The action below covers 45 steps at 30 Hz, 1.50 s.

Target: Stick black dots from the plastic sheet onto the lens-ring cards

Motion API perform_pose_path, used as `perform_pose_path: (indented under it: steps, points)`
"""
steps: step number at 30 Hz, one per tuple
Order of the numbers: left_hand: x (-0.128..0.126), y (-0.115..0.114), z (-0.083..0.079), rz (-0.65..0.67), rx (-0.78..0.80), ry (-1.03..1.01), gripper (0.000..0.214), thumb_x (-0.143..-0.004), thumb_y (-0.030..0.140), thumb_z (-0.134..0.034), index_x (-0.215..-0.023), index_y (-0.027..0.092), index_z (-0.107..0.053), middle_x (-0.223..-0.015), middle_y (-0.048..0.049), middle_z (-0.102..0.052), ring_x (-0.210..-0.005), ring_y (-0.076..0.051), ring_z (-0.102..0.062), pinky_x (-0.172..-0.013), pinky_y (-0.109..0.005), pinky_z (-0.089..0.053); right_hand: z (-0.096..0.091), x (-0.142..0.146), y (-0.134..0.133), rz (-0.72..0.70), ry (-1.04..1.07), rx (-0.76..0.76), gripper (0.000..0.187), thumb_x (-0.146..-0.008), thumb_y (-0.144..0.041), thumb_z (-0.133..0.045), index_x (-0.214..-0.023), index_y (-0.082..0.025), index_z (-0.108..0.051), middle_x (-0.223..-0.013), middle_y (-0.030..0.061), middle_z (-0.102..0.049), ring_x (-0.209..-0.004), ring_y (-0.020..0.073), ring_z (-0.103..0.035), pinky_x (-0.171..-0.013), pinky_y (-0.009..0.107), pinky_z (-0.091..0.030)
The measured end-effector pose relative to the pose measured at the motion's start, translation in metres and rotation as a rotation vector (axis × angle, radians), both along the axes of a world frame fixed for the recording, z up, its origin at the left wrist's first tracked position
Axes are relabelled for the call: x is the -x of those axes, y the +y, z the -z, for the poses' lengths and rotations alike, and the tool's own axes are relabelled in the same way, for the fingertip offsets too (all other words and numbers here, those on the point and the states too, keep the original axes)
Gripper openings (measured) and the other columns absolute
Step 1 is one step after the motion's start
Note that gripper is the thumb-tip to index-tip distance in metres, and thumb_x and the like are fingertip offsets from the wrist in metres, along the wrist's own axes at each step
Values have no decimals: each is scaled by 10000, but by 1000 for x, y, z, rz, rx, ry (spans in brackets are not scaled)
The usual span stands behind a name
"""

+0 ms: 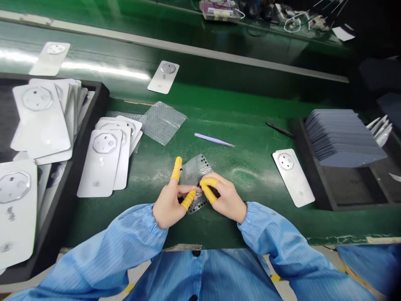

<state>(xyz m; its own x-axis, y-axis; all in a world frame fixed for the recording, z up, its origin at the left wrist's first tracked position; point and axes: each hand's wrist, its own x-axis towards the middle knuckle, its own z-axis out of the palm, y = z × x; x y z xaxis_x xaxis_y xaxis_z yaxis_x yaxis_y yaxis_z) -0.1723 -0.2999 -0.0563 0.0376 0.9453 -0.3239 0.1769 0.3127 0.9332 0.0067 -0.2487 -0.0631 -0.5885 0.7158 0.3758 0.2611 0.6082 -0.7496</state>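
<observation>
Low over the green bench, a clear plastic sheet (191, 170) carries rows of small round black pieces along its edges. My left hand (171, 205) pinches this sheet between thumb and a bent finger, while its index finger points up with a tiny black piece on the yellow finger cot. My right hand (227, 198), also in yellow finger cots, has thumb and index finger pressed together over the middle of the sheet. Something dark shows at those fingertips, too small to make out. Purple tweezers (214, 139) lie beyond both hands.
White phone back covers (99, 167) are piled at left, with more in a black tray (102, 94). Two covers lie on the far strip. Bubble wrap (164, 123) lies behind my left hand. At right are white covers (294, 179) and a black tray (341, 207) of grey sheets (344, 138).
</observation>
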Motion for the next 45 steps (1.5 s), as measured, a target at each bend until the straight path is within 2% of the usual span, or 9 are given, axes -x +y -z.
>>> perform_pose_path:
  steps: [6, 10, 14, 19, 25, 31, 35, 40, 45]
  points:
    - [43, 19, -49, 96, 2, 371, 722, -660, 453, -753, -1265, 151, -501, -735, -54, -721, -570, -210, -664, -510, -292, -508, -2, -3, -1, 15, 95, -2, 111, -884, -112, -551, -947, -170, -621, -900, 66, -655, -841, 137, -635, -750, 259, -550]
    - [57, 101, -93, -150, -142, 834, 610, -823, 397, -623, -1339, 98, -494, -901, -108, -728, -920, -297, -671, -876, -427, -485, 0, -4, -4, 25, 157, -26, 171, -888, -97, -543, -1025, -176, -610, -953, 81, -652, -885, 140, -641, -769, 260, -563]
    - [50, 207, -102, -295, -158, 801, 641, -890, 200, -571, -1451, 46, -302, -1298, -198, -565, -1232, -291, -508, -1050, -412, -368, -2, -1, -8, 55, 149, -10, 137, -892, -123, -540, -990, -179, -616, -992, 92, -657, -869, 139, -662, -684, 211, -576]
    - [44, 245, -109, -496, -101, 711, 409, -897, 305, -606, -1266, 146, -531, -1305, -135, -539, -1118, -274, -576, -920, -488, -494, -4, 1, -5, 80, 172, -200, 139, -892, -130, -521, -967, -182, -626, -896, 85, -677, -780, 162, -685, -655, 236, -592]
    - [54, 244, -114, -583, -50, 582, 363, -900, 309, -603, -1219, 141, -557, -1225, -119, -586, -1034, -243, -616, -855, -439, -532, 7, 0, 3, 75, 267, -330, 184, -881, -124, -516, -1010, -191, -629, -889, 101, -693, -734, 184, -711, -602, 228, -608]
    - [58, 233, -120, -427, 3, 318, 347, -907, 313, -593, -1213, 152, -561, -1216, -107, -591, -1024, -236, -619, -846, -436, -536, -3, -9, 4, 160, 242, -318, 194, -871, -97, -535, -1011, -191, -631, -924, 99, -693, -798, 187, -706, -657, 261, -607]
    - [31, 164, -96, -270, 33, 99, 330, -908, 280, -592, -1211, 152, -554, -1172, -97, -618, -965, -215, -642, -800, -405, -555, -20, -21, 10, 290, 241, -342, 247, -845, -49, -575, -1041, -189, -627, -964, 98, -691, -863, 179, -684, -732, 296, -595]
    - [-13, 46, -57, -47, 175, -283, 650, -683, 205, -781, -1268, 183, -499, -994, -76, -718, -846, -232, -688, -661, -301, -550, -38, -22, 9, 404, 248, -368, 302, -816, -20, -608, -1057, -200, -635, -967, 93, -691, -898, 196, -656, -757, 356, -576]
    - [-37, 5, -40, -21, 297, -554, 665, -634, 335, -839, -1222, 227, -549, -847, -17, -713, -633, -167, -656, -532, -244, -518, -35, -13, 0, 346, 186, -342, 314, -855, -64, -571, -1139, -192, -609, -1016, 105, -689, -944, 206, -665, -771, 356, -585]
